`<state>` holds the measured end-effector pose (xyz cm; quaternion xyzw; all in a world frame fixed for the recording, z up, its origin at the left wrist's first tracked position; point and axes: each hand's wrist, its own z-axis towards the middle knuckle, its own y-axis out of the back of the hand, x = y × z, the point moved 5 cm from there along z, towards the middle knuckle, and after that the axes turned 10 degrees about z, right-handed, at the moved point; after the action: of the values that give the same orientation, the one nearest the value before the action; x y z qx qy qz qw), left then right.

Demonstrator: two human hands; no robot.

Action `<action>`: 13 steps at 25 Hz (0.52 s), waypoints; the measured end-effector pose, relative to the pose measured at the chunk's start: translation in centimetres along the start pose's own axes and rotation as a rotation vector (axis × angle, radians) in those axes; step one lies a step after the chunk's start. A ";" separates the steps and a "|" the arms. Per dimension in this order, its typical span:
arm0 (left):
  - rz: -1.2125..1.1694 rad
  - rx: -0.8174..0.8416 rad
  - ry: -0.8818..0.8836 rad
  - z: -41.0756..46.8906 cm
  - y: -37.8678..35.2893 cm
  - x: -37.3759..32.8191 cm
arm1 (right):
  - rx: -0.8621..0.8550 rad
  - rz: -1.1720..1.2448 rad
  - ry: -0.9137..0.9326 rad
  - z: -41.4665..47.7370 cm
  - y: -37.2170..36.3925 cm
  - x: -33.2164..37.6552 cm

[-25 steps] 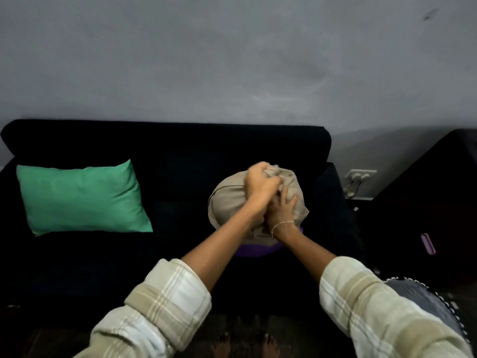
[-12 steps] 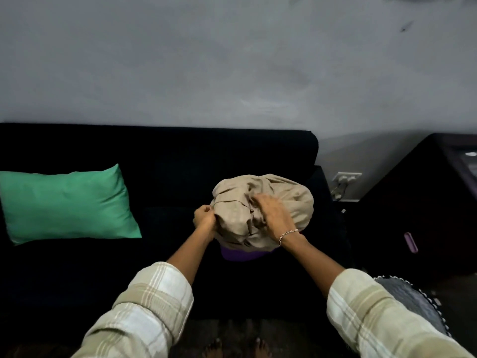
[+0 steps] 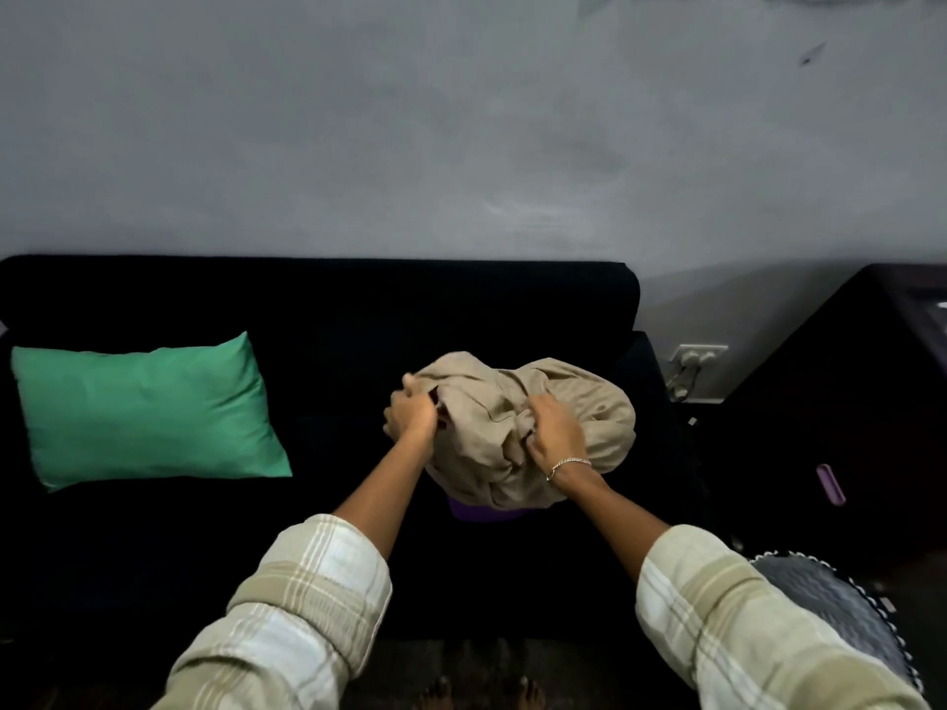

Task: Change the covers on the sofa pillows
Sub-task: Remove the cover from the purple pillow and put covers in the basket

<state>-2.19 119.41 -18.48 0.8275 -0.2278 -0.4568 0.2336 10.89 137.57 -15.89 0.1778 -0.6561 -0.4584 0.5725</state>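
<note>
Stood facing the black sofa (image 3: 317, 310), arms stretched up from the bottom of the frame in plaid sleeves (image 3: 307, 581). Worked at a beige pillow cover (image 3: 589, 417) bunched into a rumpled mound on the seat, just right of centre frame. Gripped the mound's left edge with the left hand (image 3: 412, 420), fingers curled tight round a fold of cloth. Dug the right hand (image 3: 556, 435) (bracelet (image 3: 569, 463) at the wrist) into the creased middle, fingers curled and pinching a gather of the fabric. Noticed a sliver of purple fabric (image 3: 484, 515) under the mound's lower edge (another cover or the pillow proper; could not tell). Judged the step to be working the beige cover along its pillow; could not settle from the folds alone whether on or off. Left the green pillow (image 3: 148, 412) untouched at the left of the frame, propped against the sofa back, well apart from both hands and smoothly covered. Reckoned next on drawing the two grips apart to find the opening, then pulling the cloth evenly to seat the corners without twisting. Expected slack and bunching as the main nuisance with cloth so loose. Passed over a grey cushion (image 3: 830, 602) with scalloped trim at lower right and a wall socket (image 3: 697, 356) at right of frame.
</note>
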 end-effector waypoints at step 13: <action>-0.124 -0.064 -0.102 -3.8 0.3 0.1 | 0.054 0.214 -0.079 -2.5 0.9 -1.4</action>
<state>1.04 119.83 -16.56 0.8079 -0.1728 -0.5189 0.2193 13.87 138.10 -16.15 0.1039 -0.7055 -0.3837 0.5868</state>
